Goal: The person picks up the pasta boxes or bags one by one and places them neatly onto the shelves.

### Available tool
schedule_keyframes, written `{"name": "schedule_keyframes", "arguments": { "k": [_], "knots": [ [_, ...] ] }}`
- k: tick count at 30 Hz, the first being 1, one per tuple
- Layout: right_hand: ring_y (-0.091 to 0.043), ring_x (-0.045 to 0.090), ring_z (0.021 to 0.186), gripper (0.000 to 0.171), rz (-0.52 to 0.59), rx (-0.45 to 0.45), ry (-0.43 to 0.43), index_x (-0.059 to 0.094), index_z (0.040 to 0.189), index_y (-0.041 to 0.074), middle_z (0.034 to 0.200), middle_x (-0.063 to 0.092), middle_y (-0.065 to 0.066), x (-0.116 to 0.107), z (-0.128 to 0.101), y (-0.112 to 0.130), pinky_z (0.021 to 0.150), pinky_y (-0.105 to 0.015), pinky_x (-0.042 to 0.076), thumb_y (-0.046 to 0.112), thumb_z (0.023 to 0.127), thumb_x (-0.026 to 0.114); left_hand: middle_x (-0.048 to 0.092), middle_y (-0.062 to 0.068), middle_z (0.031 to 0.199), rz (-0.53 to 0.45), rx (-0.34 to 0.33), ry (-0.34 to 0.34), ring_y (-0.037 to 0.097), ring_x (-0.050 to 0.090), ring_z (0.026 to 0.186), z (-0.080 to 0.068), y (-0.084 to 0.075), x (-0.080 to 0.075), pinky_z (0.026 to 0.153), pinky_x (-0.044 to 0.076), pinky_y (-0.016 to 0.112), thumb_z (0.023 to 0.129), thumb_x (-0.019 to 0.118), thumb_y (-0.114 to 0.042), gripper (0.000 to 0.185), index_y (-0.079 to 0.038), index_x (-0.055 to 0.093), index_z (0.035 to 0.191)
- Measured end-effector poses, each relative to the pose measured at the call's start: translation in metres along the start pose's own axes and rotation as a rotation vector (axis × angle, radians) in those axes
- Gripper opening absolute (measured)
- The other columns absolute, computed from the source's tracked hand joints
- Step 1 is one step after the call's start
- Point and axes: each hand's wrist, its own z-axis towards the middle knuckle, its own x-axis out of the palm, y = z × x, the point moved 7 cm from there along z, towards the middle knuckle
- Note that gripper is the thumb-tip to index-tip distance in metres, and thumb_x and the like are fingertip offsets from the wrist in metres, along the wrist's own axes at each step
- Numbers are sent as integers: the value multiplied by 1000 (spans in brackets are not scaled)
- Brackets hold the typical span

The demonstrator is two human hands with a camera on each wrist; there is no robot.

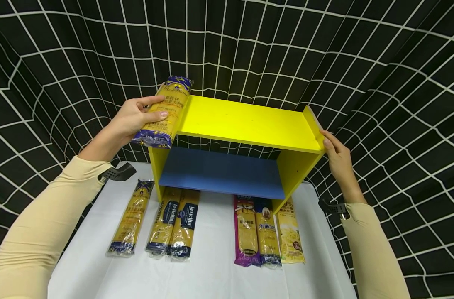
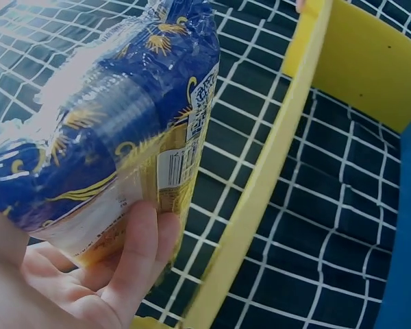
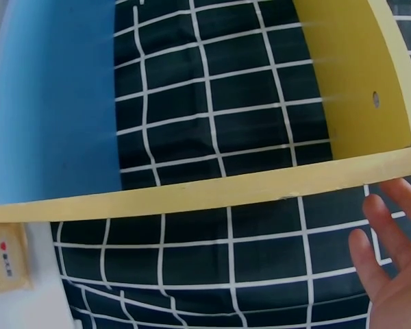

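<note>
My left hand [image 1: 130, 118] grips a yellow-and-blue packet of spaghetti [image 1: 172, 106] at the upper left end of a yellow shelf unit [image 1: 242, 124]. Thumb and fingers clasp the packet from its left side, and it tilts with the blue end toward me. The left wrist view shows that crinkled blue end [image 2: 123, 103] close up, beside the unit's yellow edge [image 2: 260, 185]. At the other end, my right hand [image 1: 339, 162] rests with extended fingers against the outside of the upper right side panel. In the right wrist view its fingers [image 3: 390, 233] lie right at the yellow panel's edge.
Inside the unit is a blue middle shelf [image 1: 219, 172]. On the white table [image 1: 212, 274] lie a single spaghetti packet [image 1: 131, 220], two la sicilia packets [image 1: 182, 228], and on the right purple [image 1: 247, 232], blue [image 1: 268, 236] and yellow [image 1: 290, 232] pasta packets. Black grid cloth [image 1: 242, 50] surrounds everything.
</note>
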Motion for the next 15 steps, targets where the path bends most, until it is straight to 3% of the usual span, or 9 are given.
{"name": "schedule_keyframes", "arguments": {
  "k": [6, 15],
  "knots": [
    [5, 49, 108, 45, 9, -14, 7, 46, 149, 21, 147, 50, -13, -1, -11, 26, 92, -11, 42, 35, 107, 38, 70, -10, 100, 55, -12, -7, 10, 75, 79, 0, 9, 2, 70, 61, 26, 89, 74, -28, 76, -21, 36, 154],
    [4, 49, 108, 45, 1, -7, 11, 46, 149, 22, 148, 49, -15, -1, -12, 27, 89, -7, 40, 36, 107, 38, 66, 4, 120, 128, -30, -12, 8, 75, 78, -3, 18, 1, 71, 61, 25, 91, 71, -34, 74, -21, 35, 155]
  ]
}}
